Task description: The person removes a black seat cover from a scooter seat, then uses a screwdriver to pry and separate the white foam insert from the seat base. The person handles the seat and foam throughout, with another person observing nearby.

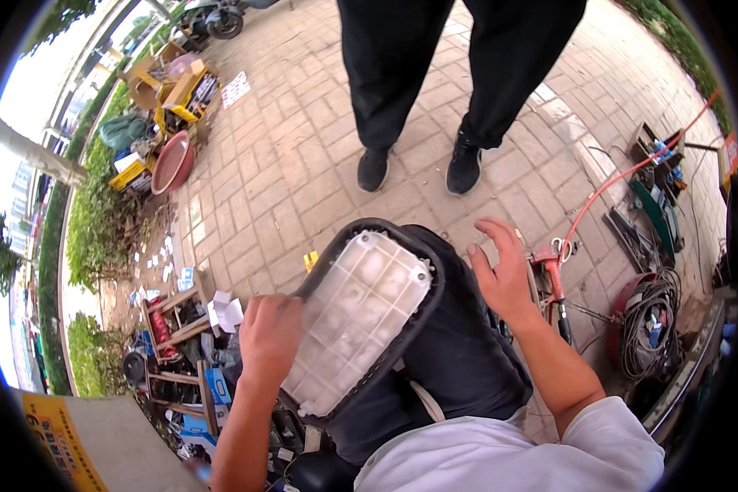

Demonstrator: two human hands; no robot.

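Note:
A vehicle seat [355,320], probably from a scooter, lies underside up across my lap. Its base is a white ribbed plastic plate, and a black cover wraps around the rim. My left hand [272,338] is closed on the seat's left edge, with the fingertips partly hidden. Off the seat's right side, my right hand [501,269] hovers above my right knee, fingers apart and nothing in them. Close beyond that hand is a red-handled air tool [555,279] on an orange hose [603,187].
Another person in black trousers [402,66] stands facing me. To my left are a wooden crate [180,340] of parts, a red basin [173,162] and cardboard boxes [190,92]. Coiled cable [649,324] and tools [660,209] lie at the right. A small yellow piece [311,261] is on the paving.

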